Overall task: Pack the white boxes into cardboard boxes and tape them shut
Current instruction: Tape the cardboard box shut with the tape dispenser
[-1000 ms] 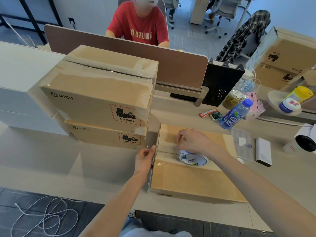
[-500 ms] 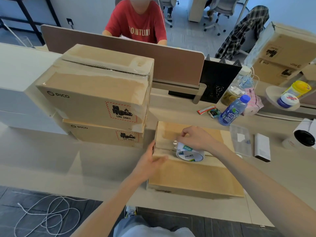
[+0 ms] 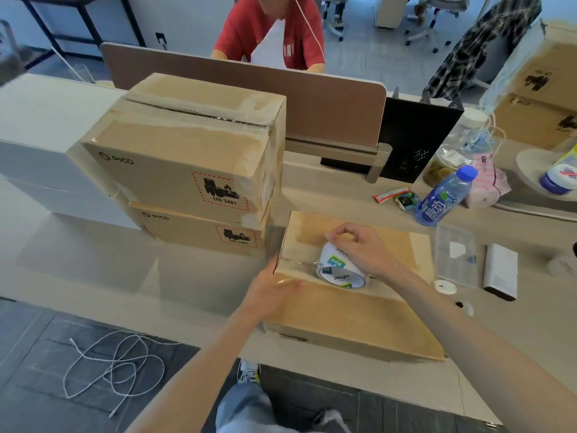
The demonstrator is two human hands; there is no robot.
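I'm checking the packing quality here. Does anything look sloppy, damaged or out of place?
The top box of the stack has wrinkled, uneven tape and a dark gap along its flap seam. A white cable lies tangled on the floor. Otherwise, the box being taped looks square.

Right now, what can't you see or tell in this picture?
All in the head view:
- Inside the cardboard box being taped: its flaps are closed, so the contents are hidden.
- The box's seam under the tape roll: the right hand covers it.
- The left hand hides the tape's starting end.
- The stacked boxes: closed too.
- The small print on the blue bottle is too small to read.
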